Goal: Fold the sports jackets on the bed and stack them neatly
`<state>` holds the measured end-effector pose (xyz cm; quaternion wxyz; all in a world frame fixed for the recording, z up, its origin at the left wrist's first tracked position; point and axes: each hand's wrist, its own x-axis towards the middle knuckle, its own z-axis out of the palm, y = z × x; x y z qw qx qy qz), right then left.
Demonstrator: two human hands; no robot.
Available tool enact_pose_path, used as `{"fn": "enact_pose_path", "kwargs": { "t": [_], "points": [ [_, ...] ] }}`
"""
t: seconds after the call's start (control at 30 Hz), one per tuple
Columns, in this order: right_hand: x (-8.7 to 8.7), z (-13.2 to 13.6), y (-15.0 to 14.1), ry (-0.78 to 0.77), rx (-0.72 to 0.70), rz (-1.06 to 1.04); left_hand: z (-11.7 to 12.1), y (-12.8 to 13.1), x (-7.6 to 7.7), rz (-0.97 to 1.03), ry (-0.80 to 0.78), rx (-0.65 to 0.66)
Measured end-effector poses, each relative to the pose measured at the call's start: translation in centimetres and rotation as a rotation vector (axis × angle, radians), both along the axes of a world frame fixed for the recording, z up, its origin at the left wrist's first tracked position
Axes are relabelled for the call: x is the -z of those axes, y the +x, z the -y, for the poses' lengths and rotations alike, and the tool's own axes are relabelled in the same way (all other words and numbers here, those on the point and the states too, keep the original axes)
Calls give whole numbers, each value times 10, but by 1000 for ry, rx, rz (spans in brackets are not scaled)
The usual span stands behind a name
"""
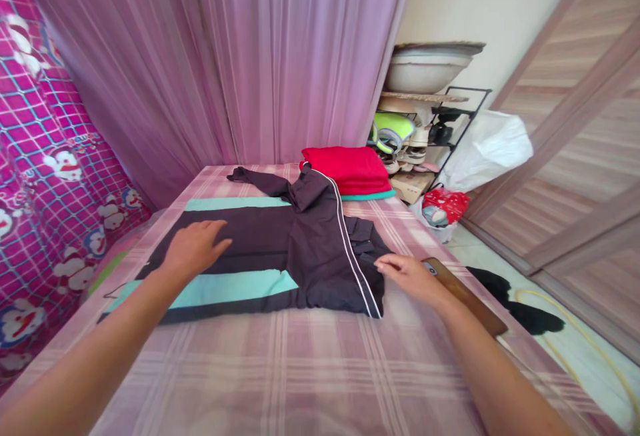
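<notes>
A dark jacket (320,249) with mint-green panels and a white double stripe lies spread on the bed (310,369), its collar side to the right. One sleeve (263,181) stretches out at the far side; another dark part is folded over near my right hand. My left hand (197,246) is above the jacket's left part, fingers stretched and thumb apart, holding nothing. At the jacket's right edge, my right hand (407,276) has its fingers pinched together on the dark fabric. Exactly how much cloth is between those fingertips is hard to see.
Folded red cloth (345,169) lies on a green one (367,195) at the bed's far edge. A brown phone (465,296) rests right of my right hand. Beyond stand a shoe rack (453,146), basins (430,69) and bags (487,149). Purple curtains (300,56) hang behind.
</notes>
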<state>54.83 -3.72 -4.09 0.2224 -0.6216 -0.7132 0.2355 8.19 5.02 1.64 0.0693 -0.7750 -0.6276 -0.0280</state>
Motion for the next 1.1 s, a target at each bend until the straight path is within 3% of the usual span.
{"fn": "enact_pose_path", "kwargs": {
  "t": [0.1,0.2,0.3,0.4,0.53,0.7,0.8,0.87,0.97,1.03,1.1],
  "points": [
    [9,12,-2,16,-53,-124,-39,76,-13,62,34,126],
    [10,19,3,6,-140,-192,-84,138,-5,212,-68,92],
    [8,25,13,-71,-202,-216,-122,179,13,410,-180,-24],
    [4,33,17,-187,-274,-185,-141,199,27,583,-112,-70],
    [2,41,6,-194,-293,-22,-150,191,19,698,95,-64],
    [1,37,-11,69,-221,147,-162,135,-19,680,222,-199],
    [0,33,-10,122,-236,115,-168,103,-30,649,196,-279],
    [2,30,-9,137,-228,79,-168,93,-27,594,105,-271],
    [10,25,-12,175,-139,107,-152,93,-9,503,-50,-240],
    [15,24,-16,188,-68,155,-126,95,6,476,-57,-202],
    [18,24,-21,183,-14,185,-85,93,20,455,5,-62]
  ]
}}
